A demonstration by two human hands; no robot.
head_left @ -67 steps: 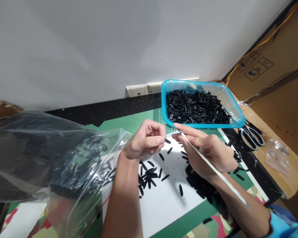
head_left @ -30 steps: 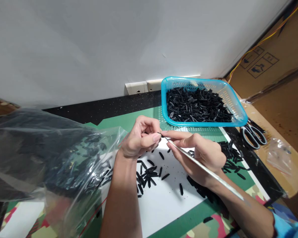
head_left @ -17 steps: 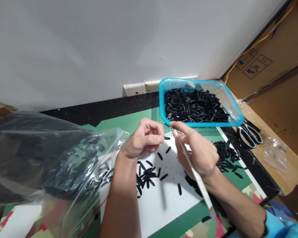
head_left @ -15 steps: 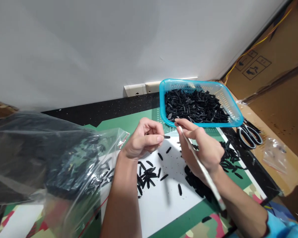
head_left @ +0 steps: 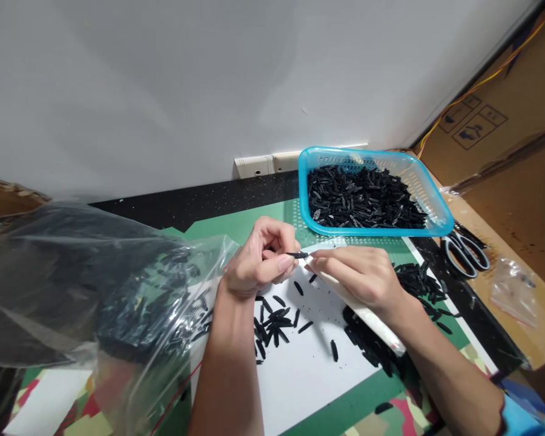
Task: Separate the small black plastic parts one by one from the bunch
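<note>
White sheet [head_left: 300, 369] on green mat [head_left: 236, 227]

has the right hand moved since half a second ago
Yes. The right hand has dropped away from the blue basket and closed in on the left hand, its fingertips now meeting the left's.

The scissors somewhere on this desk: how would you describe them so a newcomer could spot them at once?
Start at the blue basket full of small black pieces, near the white wall. Just off its right-hand corner the scissors lie flat on the dark strip beside the green mat. Their pale grey looped handles set them apart from the loose black pieces scattered nearby and from the small clear bag to their right.
</note>
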